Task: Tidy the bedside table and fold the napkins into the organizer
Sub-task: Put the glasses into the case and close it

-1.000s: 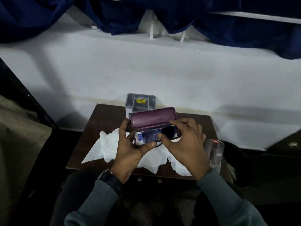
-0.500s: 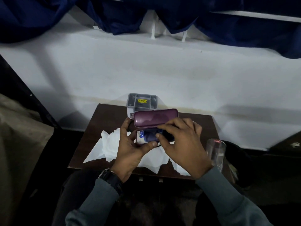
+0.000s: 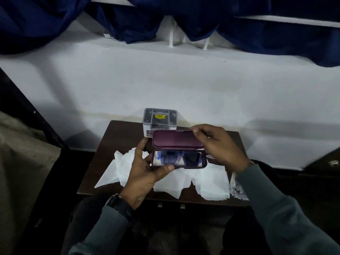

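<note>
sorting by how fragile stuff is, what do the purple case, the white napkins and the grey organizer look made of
Purple hard-shell glasses case: likely plastic or leatherette over a stiff shell, smooth with a dull sheen and rounded rigid edges.
Crumpled white napkins: thin tissue paper, matte, creased and limp.
Grey compartmented organizer box: apparently moulded plastic, with thin straight dividers and a faint gloss.

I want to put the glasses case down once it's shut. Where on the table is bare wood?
Bare wood shows at the back left, between the organizer and the napkins. A thin strip runs along the front edge. The middle is crowded with napkins under the case, which both the left hand and right hand hold.
</note>
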A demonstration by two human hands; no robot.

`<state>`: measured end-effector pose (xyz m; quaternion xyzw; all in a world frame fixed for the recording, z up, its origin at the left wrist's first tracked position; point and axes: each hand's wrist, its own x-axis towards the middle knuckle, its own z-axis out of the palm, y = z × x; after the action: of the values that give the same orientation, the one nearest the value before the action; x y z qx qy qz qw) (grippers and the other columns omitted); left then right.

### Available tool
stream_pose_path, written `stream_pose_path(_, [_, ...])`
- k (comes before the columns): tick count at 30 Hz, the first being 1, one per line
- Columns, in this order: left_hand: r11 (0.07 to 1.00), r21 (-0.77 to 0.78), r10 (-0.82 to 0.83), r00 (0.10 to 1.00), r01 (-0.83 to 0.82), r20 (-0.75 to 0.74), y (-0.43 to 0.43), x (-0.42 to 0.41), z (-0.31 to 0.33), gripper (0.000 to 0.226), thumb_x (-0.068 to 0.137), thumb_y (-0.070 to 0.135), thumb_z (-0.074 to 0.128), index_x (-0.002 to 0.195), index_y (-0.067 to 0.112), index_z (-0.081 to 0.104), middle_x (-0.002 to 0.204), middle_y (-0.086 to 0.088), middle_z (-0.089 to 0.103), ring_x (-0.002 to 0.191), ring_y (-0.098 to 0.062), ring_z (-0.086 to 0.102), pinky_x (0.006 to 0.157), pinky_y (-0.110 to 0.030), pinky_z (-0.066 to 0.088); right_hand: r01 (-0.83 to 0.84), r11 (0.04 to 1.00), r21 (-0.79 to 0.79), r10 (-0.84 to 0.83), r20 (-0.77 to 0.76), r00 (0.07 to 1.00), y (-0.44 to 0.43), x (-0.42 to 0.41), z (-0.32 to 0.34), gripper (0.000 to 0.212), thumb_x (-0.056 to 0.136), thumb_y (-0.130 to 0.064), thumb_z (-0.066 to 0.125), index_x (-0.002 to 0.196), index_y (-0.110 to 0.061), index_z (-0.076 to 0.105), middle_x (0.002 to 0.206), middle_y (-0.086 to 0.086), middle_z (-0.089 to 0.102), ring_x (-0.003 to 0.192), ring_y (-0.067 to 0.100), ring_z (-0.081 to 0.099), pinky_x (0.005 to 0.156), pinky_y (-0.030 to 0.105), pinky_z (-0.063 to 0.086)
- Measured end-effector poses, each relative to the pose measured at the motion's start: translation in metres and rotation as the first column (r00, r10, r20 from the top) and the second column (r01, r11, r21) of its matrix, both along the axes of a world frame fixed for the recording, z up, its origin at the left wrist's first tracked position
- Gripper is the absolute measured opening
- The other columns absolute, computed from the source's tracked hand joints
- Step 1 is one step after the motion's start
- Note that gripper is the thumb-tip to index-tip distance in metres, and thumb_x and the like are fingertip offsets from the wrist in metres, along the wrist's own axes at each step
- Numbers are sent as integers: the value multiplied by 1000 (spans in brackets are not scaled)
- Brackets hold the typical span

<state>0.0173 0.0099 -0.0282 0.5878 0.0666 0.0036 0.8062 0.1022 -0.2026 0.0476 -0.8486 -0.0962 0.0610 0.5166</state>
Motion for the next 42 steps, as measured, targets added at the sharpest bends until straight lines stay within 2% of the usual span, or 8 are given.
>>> stream_pose_path(6, [999,-43,-3,999,1,-36,5,-2,-5,101,70,-6,86,149,37,39,118,-13,75,106,-28,74,79,-35,62,-17,960,281,34,-57,998,-4,-25,-17,14,100,-24,66,106,-24,78,108,-5,79,103,11,73,83,25,57])
stream_pose_path(13, [988,-149,37,997,-47,-67,6,0,-8,95,54,8,97,129,49,55,112,-6,77,105,-25,75,78,-35,62,-107,940,325,135,-63,989,-9,-39,-23,33,86,-8,79,118,-16,76,117,-5,77,109,12,72,90,23,57])
stream_pose_path(17, [984,-176,25,998,-35,-56,7,-1,0,96,52,16,99,132,44,53,118,-10,75,105,-29,75,81,-36,62,-118,935,334,146,-60,988,-7,-41,-25,44,80,-1,84,121,-14,73,117,-4,77,110,14,72,87,19,56])
stream_pose_path(21, [964,-257,44,996,-62,-77,5,-1,10,84,65,26,95,136,33,50,121,-16,74,112,-32,72,80,-37,62,-103,923,371,147,-95,985,-6,-43,-27,46,82,-15,85,125,-22,71,125,-3,74,118,16,69,93,28,58])
stream_pose_path(24, [966,-248,56,995,-74,-78,3,-1,13,75,69,19,87,134,33,53,120,-17,74,110,-31,73,82,-38,62,99,845,526,92,-325,941,-1,-41,-27,44,82,-40,84,122,-28,73,127,3,73,116,20,71,93,44,60])
stream_pose_path(27, [965,-250,62,995,-78,-73,2,-2,13,73,70,15,85,135,30,55,120,-16,75,111,-30,73,82,-38,63,239,788,567,61,-458,887,3,-40,-31,44,74,-31,87,115,-19,77,122,12,73,105,24,75,85,46,62])
stream_pose_path(37, [950,-287,95,989,-125,-114,1,0,9,71,74,7,81,135,27,53,114,-15,76,107,-28,73,79,-35,63,273,789,551,15,-461,887,9,-44,-33,44,72,-23,86,112,-7,76,122,24,70,97,24,77,79,38,64])
stream_pose_path(42, [942,-309,99,987,-134,-124,3,0,11,72,73,8,83,136,25,53,115,-18,76,106,-27,74,79,-36,62,214,834,508,24,-420,907,12,-43,-32,48,73,-29,87,117,-19,75,128,15,68,104,20,75,85,44,63])
